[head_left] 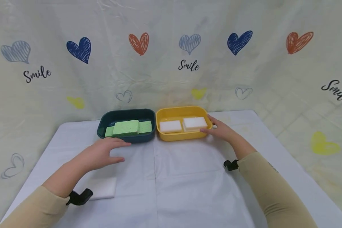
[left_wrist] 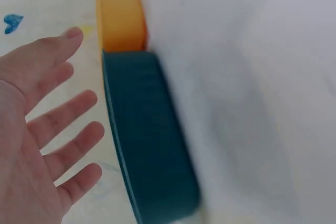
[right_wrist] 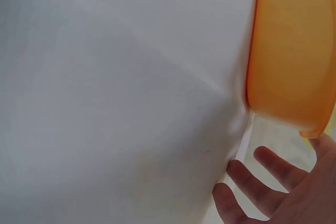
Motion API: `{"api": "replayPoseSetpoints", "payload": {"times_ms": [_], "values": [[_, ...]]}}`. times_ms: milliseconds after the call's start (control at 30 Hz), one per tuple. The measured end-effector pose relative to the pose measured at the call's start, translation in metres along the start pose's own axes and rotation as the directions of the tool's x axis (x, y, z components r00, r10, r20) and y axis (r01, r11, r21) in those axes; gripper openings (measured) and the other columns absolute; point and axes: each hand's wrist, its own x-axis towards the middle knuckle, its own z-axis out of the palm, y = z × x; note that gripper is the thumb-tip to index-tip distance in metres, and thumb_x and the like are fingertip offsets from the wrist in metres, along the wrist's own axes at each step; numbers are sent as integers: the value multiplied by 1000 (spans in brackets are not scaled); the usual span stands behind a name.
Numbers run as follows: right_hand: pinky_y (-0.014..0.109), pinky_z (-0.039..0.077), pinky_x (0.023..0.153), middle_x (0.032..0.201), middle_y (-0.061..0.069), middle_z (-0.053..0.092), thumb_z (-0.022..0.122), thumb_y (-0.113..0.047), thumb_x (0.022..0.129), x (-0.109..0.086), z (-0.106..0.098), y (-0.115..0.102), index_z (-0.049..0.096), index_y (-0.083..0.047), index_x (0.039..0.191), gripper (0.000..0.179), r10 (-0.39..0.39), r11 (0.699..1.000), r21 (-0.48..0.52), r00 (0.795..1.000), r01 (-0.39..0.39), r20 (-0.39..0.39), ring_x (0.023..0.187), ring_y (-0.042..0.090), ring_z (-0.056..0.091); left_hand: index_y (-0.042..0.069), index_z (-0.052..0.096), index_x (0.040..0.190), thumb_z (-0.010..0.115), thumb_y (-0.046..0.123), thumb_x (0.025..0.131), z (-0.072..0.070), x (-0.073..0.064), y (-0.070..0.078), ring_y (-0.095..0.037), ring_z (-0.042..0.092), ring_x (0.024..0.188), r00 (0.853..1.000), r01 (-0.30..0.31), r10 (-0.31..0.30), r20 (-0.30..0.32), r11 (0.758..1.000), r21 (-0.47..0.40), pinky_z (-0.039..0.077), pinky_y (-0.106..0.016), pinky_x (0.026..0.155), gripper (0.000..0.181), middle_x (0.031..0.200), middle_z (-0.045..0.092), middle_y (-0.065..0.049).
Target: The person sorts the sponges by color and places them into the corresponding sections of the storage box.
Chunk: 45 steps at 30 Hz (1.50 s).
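Two bins stand side by side at the far edge of the table. The dark green bin (head_left: pixel 126 112) holds several light green sponges (head_left: pixel 126 128). In the yellow bin (head_left: pixel 181 137) lie two white sponges (head_left: pixel 170 126). My left hand (head_left: pixel 102 153) hovers before the green bin's front wall, its fingers spread and holding nothing, as the left wrist view also shows. At the right end of the yellow bin is my right hand (head_left: pixel 223 130). Its thumb and a finger lie at the rim, while the other fingers (right_wrist: pixel 262 184) extend loosely below it.
A white block (head_left: pixel 104 188), like a sponge or pad, lies on the white-covered table (head_left: pixel 188 183) beside my left forearm. Behind the bins hangs a pale curtain (head_left: pixel 165 76) with printed hearts. Each wrist carries a black camera mount (head_left: pixel 80 197).
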Motion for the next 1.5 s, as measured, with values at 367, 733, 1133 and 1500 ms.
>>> {"api": "replayPoseSetpoints", "payload": {"times_ms": [367,733,1133,1500], "values": [[69,25,110,152,21,31,65,-71,81,-2,-1,2,3,-30,161,109,17,1000,-6,1000,-17,5,134,45,32,30,68,127,79,47,81,35,-72,-31,-28,56,122,993,110,-105,58,989,-96,46,-53,99,50,127,64,8],[69,26,109,152,20,31,64,-71,81,0,-1,0,3,-31,161,108,13,1000,-13,1000,-13,4,133,44,33,34,70,123,80,53,76,44,-117,-57,-27,58,117,987,158,-158,0,987,-39,49,-49,93,52,125,64,10],[68,28,109,151,19,32,65,-71,81,2,0,-2,5,-32,160,107,1,1000,-3,1000,-1,5,130,42,35,35,69,125,77,60,75,50,-132,-66,-26,61,115,989,145,-144,27,989,-24,52,-34,88,56,124,65,11],[68,29,108,151,19,32,65,-71,80,-1,-1,1,4,-32,160,108,9,1000,-2,1000,-9,2,129,42,36,28,66,130,81,54,72,54,-130,-73,-26,61,115,988,110,-108,107,994,-12,53,-35,87,65,129,65,5]]}}
